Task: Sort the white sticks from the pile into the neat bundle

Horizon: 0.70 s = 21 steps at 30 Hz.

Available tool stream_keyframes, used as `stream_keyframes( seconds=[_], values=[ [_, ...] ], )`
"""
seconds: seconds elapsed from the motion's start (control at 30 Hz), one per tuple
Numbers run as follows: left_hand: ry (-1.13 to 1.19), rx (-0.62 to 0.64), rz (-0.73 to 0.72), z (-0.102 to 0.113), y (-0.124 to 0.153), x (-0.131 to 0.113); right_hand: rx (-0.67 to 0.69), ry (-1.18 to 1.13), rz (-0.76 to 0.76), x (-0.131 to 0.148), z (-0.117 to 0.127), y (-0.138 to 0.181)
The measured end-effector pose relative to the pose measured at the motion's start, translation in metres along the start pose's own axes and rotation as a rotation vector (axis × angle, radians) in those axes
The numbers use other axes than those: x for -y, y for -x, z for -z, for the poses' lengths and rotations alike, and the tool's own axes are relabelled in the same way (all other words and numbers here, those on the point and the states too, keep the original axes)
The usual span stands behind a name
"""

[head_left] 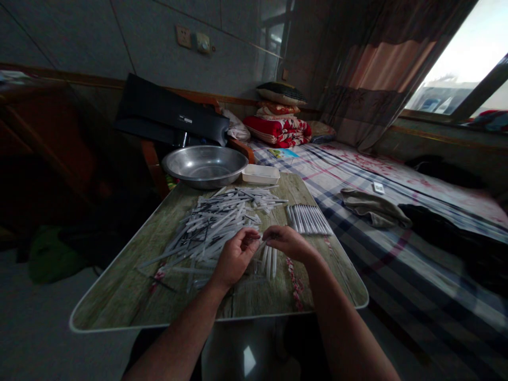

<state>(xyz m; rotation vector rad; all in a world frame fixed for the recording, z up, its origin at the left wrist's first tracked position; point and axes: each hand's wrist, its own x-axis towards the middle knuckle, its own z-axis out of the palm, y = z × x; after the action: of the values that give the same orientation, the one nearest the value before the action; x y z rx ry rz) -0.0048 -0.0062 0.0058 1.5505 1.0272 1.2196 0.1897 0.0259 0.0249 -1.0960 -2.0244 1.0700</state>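
My left hand (239, 252) is over the front middle of the table, its thumb and fingers pinched together; what lies between them is too small to make out. Close beside it, my right hand (289, 242) pinches the end of a slim white pen-like stick, with the fingertips of both hands almost meeting. A loose heap of white pen-like sticks (214, 222) spreads to the left and beyond my hands. Under my right hand, a few white sticks (270, 262) lie side by side. Farther right is a neat row of white sticks with dark tips (308, 219).
A wide metal basin (204, 165) and a shallow white plastic tray (261, 174) stand at the far edge of the wood-patterned table (130, 296). A bed with a checked sheet (329, 164) adjoins its right side. A black monitor (170, 114) leans behind the basin.
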Motion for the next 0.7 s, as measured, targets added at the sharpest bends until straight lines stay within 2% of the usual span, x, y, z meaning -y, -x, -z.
stream_keyframes(
  seconds=[0.13, 0.23, 0.3, 0.37, 0.47, 0.7],
  values=[
    [0.013, 0.073, 0.057, -0.001, 0.0, 0.0, -0.141, -0.324, 0.033, -0.002, -0.014, -0.009],
    [0.108, -0.042, 0.091, 0.0, -0.003, 0.001, -0.226, -0.378, 0.053, -0.006, -0.021, -0.015],
    [0.189, -0.169, 0.105, 0.001, -0.005, 0.001, -0.292, -0.197, 0.023, -0.008, -0.023, -0.016],
    [0.262, -0.258, 0.102, 0.003, -0.006, 0.0, -0.341, 0.082, -0.015, -0.011, -0.024, -0.016],
    [0.308, -0.305, 0.07, 0.003, -0.006, -0.003, -0.348, 0.41, -0.033, -0.013, -0.028, -0.018],
    [0.323, -0.349, 0.031, 0.003, -0.004, -0.004, -0.285, 0.663, -0.103, -0.015, -0.038, -0.021]
  ],
)
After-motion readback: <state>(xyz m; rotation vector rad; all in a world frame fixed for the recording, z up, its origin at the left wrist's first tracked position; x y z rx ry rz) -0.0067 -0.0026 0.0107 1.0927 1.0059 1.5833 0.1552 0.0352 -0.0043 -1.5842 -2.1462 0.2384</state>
